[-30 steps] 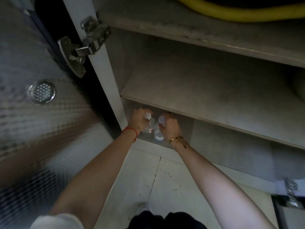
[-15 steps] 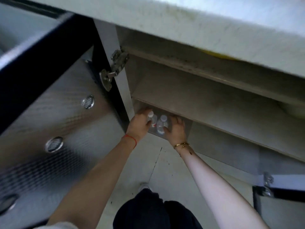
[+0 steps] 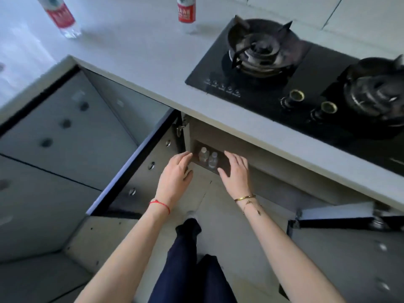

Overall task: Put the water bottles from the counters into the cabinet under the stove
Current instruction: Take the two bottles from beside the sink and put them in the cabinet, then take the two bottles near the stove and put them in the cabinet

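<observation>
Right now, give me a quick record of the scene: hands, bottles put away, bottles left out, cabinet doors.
left hand: open, empty, just outside the cabinet opening
right hand: open, empty, by the opening's right side
stored bottles: two, upright, side by side on the cabinet's bottom shelf
counter bottles: two with red labels, left of the stove
cabinet doors: both swung open

Glossy black glass gas stove top (image 3: 306,68), set in a matt pale grey stone-like counter (image 3: 140,53); dark metal burner grates (image 3: 260,47), brass-ringed knobs (image 3: 296,96). Left of stove: two clear plastic bottles with glossy red labels (image 3: 185,13). Below stove: matt wood-grain cabinet shelf (image 3: 220,138), clear plastic bottles (image 3: 207,157); shiny metal hinge (image 3: 180,127).
</observation>
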Motion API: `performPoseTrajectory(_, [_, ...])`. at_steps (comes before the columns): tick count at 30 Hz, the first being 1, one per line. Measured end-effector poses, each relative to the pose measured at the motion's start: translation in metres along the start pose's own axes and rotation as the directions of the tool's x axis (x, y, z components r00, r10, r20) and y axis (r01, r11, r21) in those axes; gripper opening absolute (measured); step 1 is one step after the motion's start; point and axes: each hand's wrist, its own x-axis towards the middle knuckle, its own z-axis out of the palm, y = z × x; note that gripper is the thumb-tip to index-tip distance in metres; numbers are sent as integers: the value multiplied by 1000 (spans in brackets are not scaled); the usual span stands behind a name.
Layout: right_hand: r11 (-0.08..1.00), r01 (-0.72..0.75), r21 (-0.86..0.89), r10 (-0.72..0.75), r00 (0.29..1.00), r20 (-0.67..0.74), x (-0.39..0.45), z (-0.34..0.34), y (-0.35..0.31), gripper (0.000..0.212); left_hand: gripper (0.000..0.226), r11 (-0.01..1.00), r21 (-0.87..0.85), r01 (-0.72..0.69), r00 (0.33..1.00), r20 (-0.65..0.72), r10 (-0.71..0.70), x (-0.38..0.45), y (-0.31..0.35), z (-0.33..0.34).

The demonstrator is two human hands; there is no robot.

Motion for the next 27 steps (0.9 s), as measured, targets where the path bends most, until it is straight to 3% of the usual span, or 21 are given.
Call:
performPoseTrajectory(6, [994, 108, -21, -108, 994, -13, -57, -97, -69, 51, 52, 996, 85, -25, 992, -119, 35, -66, 51, -117])
performPoseTrajectory(11, [983, 181, 15, -180, 983, -30, -89, -144, -113, 51, 58, 995, 67, 79, 976, -208, -63, -115, 66, -177])
performPoseTrajectory(18, [961, 275, 35, -273, 961, -52, -95, -173, -159, 49, 54, 988, 53, 142, 946, -302, -119, -154, 75, -231])
performPoseTrajectory(27, [920, 386, 63, -382, 922, -63, -49, -185, -216, 49, 50, 984, 39, 175, 884, -446, -140, -132, 67, -288])
